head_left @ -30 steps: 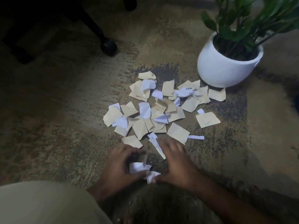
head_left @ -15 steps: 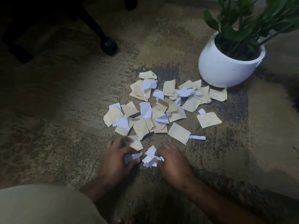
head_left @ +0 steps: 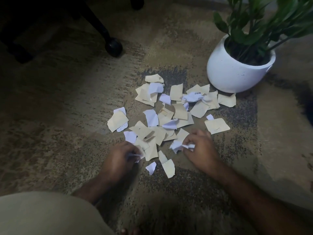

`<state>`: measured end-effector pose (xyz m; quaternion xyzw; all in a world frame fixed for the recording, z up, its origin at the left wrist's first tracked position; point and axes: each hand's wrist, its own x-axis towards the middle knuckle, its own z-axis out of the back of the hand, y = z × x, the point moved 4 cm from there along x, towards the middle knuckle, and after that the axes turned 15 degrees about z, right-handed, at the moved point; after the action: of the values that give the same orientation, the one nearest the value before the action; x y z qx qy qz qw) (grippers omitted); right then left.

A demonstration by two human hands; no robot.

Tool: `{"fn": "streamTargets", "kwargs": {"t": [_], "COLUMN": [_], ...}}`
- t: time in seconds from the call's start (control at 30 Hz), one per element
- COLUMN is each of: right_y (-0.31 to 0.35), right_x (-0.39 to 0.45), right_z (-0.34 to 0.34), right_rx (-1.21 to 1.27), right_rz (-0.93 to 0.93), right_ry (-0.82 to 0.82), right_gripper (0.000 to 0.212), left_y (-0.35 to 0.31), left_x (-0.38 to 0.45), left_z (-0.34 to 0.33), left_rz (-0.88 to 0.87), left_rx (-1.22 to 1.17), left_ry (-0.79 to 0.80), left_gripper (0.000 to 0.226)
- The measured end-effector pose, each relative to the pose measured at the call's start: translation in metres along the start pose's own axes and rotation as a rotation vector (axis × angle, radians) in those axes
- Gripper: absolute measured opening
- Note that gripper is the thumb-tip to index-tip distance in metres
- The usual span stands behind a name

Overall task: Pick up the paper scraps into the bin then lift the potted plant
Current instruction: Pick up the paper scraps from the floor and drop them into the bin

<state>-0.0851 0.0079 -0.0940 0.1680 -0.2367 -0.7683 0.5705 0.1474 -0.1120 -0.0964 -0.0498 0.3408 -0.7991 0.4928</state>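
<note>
Crowding the scraps [head_left: 171, 114] — pot [head_left: 237, 72], chair caster [head_left: 113, 46]; both hands' fingers [head_left: 189, 141] pinch white paper.

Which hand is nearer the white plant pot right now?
Right. The right hand sits below and left of the white plant pot, gripping white scraps. The left hand is farther left, across the scrap pile.

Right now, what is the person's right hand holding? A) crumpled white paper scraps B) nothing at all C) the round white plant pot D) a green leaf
A: the right hand has its fingers curled round crumpled white paper scraps, just above the grey-brown carpet.
</note>
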Motion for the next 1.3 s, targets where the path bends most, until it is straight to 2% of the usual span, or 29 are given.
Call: {"fn": "streamTargets", "kwargs": {"t": [0.07,0.17,0.23,0.3,0.4,0.43,0.5,0.57,0.73,0.8,0.93,1.07,1.17,1.27,1.3], "right_y": [-0.006,0.004,0.017,0.029,0.043,0.047,0.052,0.055,0.055,0.057,0.061,0.058,0.048,0.040,0.039], "right_x": [0.000,-0.006,-0.011,-0.016,-0.021,-0.023,-0.026,-0.027,-0.020,-0.017,-0.010,-0.008,-0.003,0.005,0.008], "right_z": [-0.002,-0.011,-0.018,-0.025,-0.035,-0.039,-0.047,-0.055,-0.057,-0.054,-0.052,-0.043,-0.026,-0.001,0.008], "right_rx": [-0.053,-0.043,0.023,0.092,0.097,0.068,-0.022,-0.077,0.008,0.046,0.127,0.368,0.425,0.484,0.541], "right_rz": [-0.035,0.008,0.044,0.075,0.161,0.179,0.205,0.206,0.138,0.098,-0.044,-0.230,-0.247,-0.271,-0.262], "right_ry": [0.055,0.107,0.078,0.074,0.214,0.268,0.327,0.303,0.177,0.154,0.121,0.023,-0.003,-0.002,-0.017], "right_gripper": [0.013,0.012,0.016,0.035,0.080,0.089,0.092,0.086,0.052,0.042,0.044,0.039,0.037,0.044,0.041], "left_y": [0.001,0.003,0.004,0.003,0.004,0.005,0.007,0.006,-0.001,-0.003,-0.014,-0.030,-0.043,-0.065,-0.075], "left_x": [-0.001,-0.003,-0.002,0.000,0.005,0.006,0.006,0.006,0.010,0.010,0.011,0.015,0.020,0.029,0.033], "left_z": [0.001,0.001,0.001,0.001,0.000,-0.001,-0.006,-0.011,-0.017,-0.019,-0.019,-0.015,-0.005,0.011,0.016], "left_rz": [0.010,0.089,0.168,0.202,0.118,0.097,0.085,0.087,0.069,0.081,0.083,0.108,0.104,0.064,0.042], "left_rx": [-0.034,-0.140,-0.201,-0.195,-0.117,-0.069,0.027,0.095,0.133,0.129,0.035,-0.143,-0.225,-0.218,-0.207], "left_ry": [-0.012,-0.020,0.003,0.035,0.087,0.117,0.184,0.219,0.186,0.185,0.172,0.169,0.174,0.181,0.192], "left_gripper": [0.013,0.014,0.029,0.054,0.094,0.104,0.113,0.110,0.080,0.076,0.070,0.059,0.053,0.050,0.049]}}
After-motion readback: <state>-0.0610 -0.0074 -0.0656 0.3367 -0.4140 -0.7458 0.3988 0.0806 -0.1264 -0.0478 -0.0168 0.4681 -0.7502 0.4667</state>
